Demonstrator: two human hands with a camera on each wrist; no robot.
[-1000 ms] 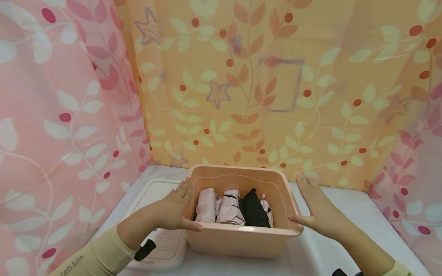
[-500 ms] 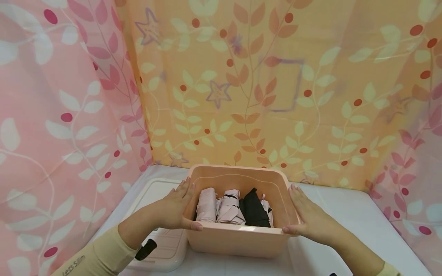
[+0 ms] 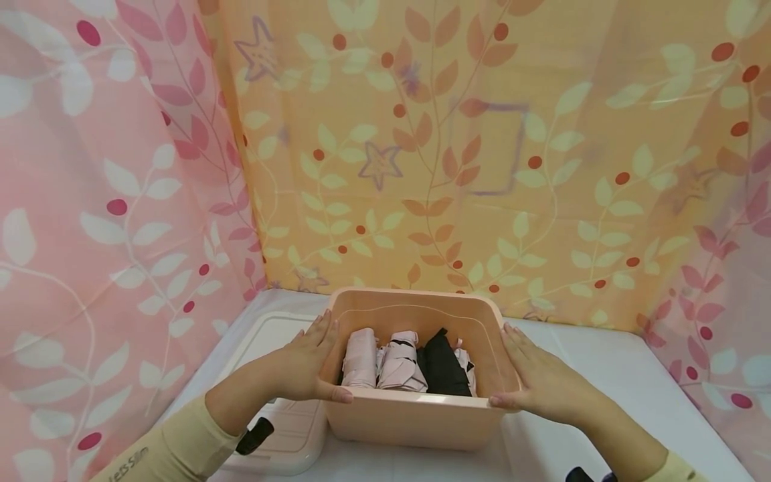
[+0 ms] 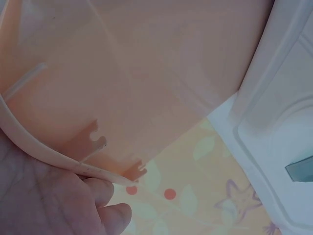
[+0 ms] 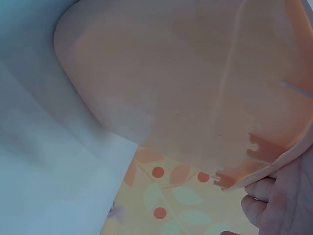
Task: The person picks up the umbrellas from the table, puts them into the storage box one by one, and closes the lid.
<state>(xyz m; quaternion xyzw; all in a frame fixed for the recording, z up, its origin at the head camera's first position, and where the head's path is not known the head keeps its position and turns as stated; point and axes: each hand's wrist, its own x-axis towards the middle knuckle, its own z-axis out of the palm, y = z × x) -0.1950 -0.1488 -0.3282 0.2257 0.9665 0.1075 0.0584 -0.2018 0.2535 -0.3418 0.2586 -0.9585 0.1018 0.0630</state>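
Note:
A peach plastic storage box [image 3: 415, 422] stands uncovered on the white surface. Inside it, side by side, lie a pale pink rolled bundle [image 3: 360, 358], another pink bundle with a dark strap [image 3: 402, 365] and a black bundle [image 3: 444, 365]; they look like folded umbrellas. My left hand [image 3: 301, 361] rests along the box's left rim, fingers straight, thumb on the front corner. On the right rim lies my right hand [image 3: 542, 375] in the same way, its thumb at the front edge. Both wrist views show the palms against the underside of the rim, beside the box's outer walls [image 4: 146, 88].
A white lid [image 3: 283, 435] with a grey-green latch [image 4: 301, 170] lies left of the box, close to its wall. Behind the box hangs a yellow patterned curtain [image 3: 421, 167], with a pink curtain [image 3: 120, 201] to the left. White tabletop [image 3: 608, 375] extends to the right.
My right hand has moved left, from beside the box onto its right rim. The left hand has stayed on the left rim, and the box has not visibly moved.

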